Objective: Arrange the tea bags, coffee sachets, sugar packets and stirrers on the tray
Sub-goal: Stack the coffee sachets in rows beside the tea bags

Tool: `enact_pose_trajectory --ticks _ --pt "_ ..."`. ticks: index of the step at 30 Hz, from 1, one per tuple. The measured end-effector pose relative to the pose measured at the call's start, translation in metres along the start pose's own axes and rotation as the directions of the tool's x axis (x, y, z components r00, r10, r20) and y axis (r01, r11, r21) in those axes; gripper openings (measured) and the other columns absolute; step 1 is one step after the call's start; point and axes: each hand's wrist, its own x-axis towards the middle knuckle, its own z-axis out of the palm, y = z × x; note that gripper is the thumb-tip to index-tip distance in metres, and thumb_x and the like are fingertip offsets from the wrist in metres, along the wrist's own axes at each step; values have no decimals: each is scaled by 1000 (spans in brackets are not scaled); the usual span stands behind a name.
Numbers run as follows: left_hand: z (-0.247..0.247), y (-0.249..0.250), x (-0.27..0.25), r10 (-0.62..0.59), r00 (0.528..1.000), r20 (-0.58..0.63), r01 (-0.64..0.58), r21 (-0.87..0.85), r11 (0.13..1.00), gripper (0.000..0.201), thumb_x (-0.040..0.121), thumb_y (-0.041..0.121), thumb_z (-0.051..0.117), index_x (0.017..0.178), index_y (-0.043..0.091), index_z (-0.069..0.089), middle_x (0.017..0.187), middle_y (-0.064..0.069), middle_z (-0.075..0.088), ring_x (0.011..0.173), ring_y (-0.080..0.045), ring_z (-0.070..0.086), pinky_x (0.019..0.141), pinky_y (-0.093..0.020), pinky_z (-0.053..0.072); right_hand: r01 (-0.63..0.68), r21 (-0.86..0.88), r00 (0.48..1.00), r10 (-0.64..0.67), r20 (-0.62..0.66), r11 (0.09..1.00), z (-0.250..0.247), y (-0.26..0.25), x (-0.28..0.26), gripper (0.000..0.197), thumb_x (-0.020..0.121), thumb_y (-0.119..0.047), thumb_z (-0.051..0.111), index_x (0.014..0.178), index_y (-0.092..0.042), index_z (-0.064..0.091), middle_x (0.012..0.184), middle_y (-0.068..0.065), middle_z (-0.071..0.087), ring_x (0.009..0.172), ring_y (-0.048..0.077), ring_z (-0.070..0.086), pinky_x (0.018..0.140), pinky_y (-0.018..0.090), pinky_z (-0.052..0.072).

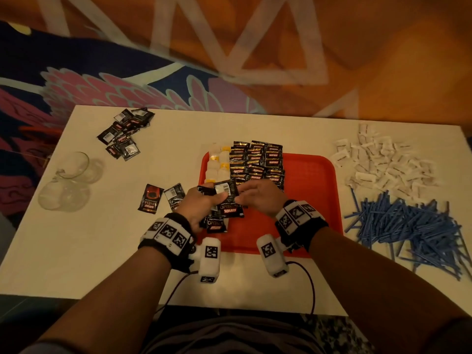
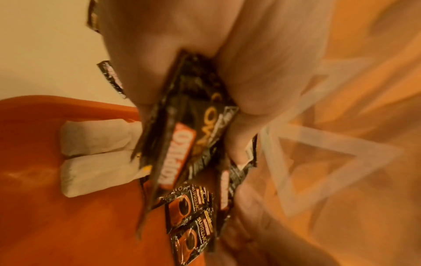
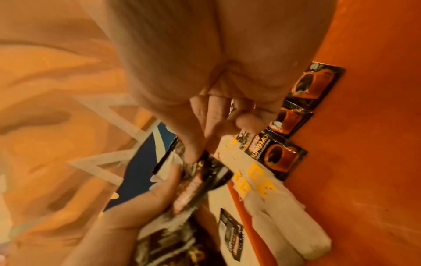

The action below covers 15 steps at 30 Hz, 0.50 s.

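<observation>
Centrally, over the near left corner of the red tray (image 1: pixel 311 175), the left hand (image 1: pixel 201 203) holds a fanned bundle of black coffee sachets (image 1: pixel 222 210), fingers and thumb curled round it; the left wrist view shows the bundle edge-on, wedged between thumb and fingers, its print blurred. The right hand (image 1: pixel 258 198) meets it from the right, and its fingertips (image 3: pixel 191 154) pinch the top sachet (image 1: pixel 226 190) of the bundle, barcode side up. How many sachets the bundle holds cannot be told, since they overlap and the hands cover part of them.

On the tray, rows of coffee sachets (image 1: pixel 258 162) lie in the far left area, some overhanging the far rim; a column of white tea bags (image 1: pixel 217 162) with yellow tags sits just to their left, along the tray's left edge. The nearest rows are hidden behind the hands.

Off the tray, on the white table (image 1: pixel 76 251): two loose sachets (image 1: pixel 163 198) near the left hand, a sachet heap (image 1: pixel 125 134) at the far left, white sugar packets (image 1: pixel 383 159) at the far right, blue stirrers (image 1: pixel 408 226) heaped at the near right, partly cut off by the frame edge. Clear glass cups (image 1: pixel 69 182) at the left are hard to make out.
</observation>
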Motion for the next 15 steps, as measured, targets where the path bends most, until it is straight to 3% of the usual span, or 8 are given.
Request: enact_pose_trajectory --ticks 2,5,7,9,10,12,15 --pt "8 3 -2 106 994 -41 -99 140 985 7 91 19 72 93 13 75 90 -8 76 88 -28 71 89 -49 57 46 -42 997 -49 -58 998 -6 -7 -6 15 81 -8 76 95 -8 71 88 0 70 78 9 65 69 20 52" --pt "16 7 -1 177 967 -185 -122 277 953 43 88 46 71 90 3 74 75 -4 69 70 -19 61 70 -34 51 119 -80 959 -136 -250 990 -13 -13 -13 10 83 -9 73 91 -14 69 79 -6 66 63 9 65 61 22 51" --pt "16 12 0 33 974 -223 15 209 978 60 86 64 61 94 6 74 77 -3 66 64 -18 58 66 -32 49 168 -50 915 -175 -363 984 -18 -16 -17 13 84 -5 72 88 -17 70 80 -3 69 59 10 65 54 20 50" --pt "14 17 -2 -177 982 -65 178 18 984 65 80 72 60 93 9 70 71 -4 60 54 -16 51 55 -28 44 250 -127 890 -279 -361 960 -21 -17 -21 24 84 0 68 80 -23 73 82 0 72 64 11 65 55 21 53" --pt "15 19 -3 -220 975 25 221 -52 974 61 78 70 65 94 10 66 69 -5 58 52 -16 48 51 -27 42 289 -171 884 -331 -329 942 -21 -16 -23 29 84 3 66 77 -25 74 86 -1 72 72 11 67 64 22 57" --pt "17 22 -2 -185 978 96 193 -79 978 44 79 51 74 97 13 63 69 -6 57 50 -15 47 47 -26 42 335 -233 880 -392 -269 913 -22 -14 -29 30 83 6 65 78 -22 76 96 -4 71 88 6 67 80 22 57" --pt "26 26 0 -9 1000 -7 9 -8 1000 10 90 24 71 93 15 66 69 -6 54 50 -15 46 43 -24 40 373 -186 857 -415 -306 909 -24 -9 -34 31 87 7 58 90 -21 72 107 -4 66 94 2 64 82 21 55"
